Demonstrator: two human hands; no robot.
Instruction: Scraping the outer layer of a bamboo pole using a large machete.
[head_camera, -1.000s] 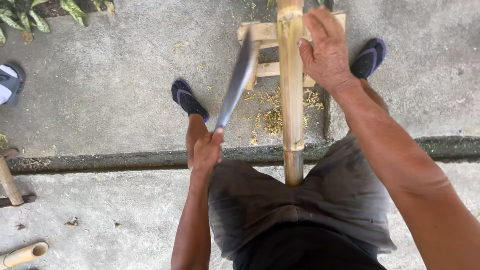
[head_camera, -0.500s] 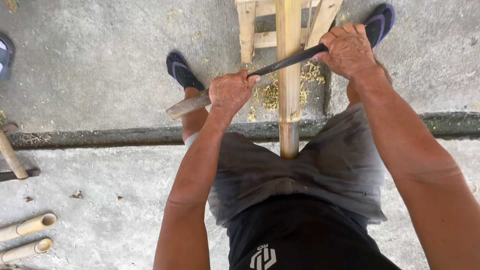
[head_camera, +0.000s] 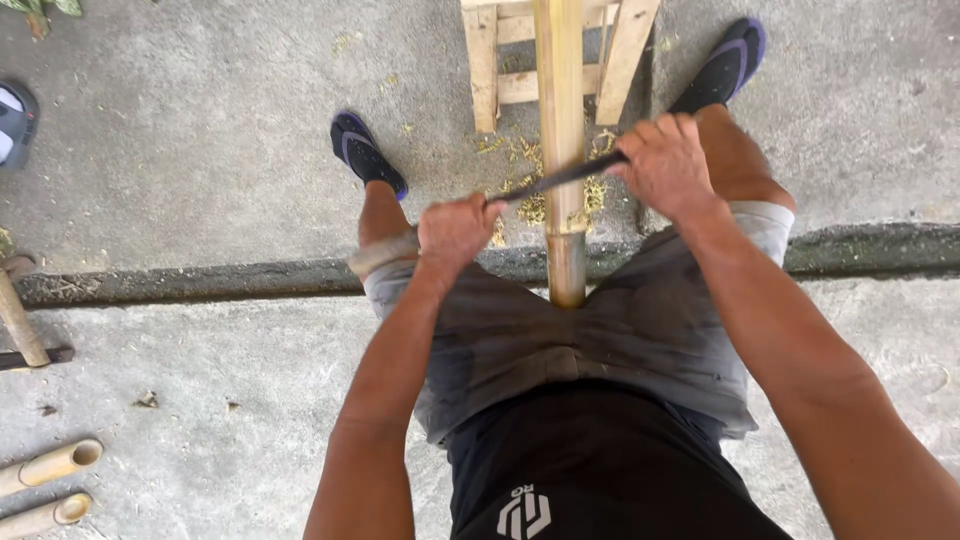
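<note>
Item: long dark-bladed knife with pale wooden handle (head_camera: 545, 182), laid across yellow bamboo pole (head_camera: 560, 130) on slatted wooden stand (head_camera: 495, 70) | Left hand (head_camera: 455, 230): grip closed on handle | Right hand (head_camera: 668, 165): grip closed on blade's far end | Risk: blade may skid along the smooth pole toward the thighs; bare palm may get cut.

both hands gripping a blade (head_camera: 560, 178) across a bamboo pole (head_camera: 560, 120), left hand (head_camera: 455, 230), right hand (head_camera: 665, 165)
</note>
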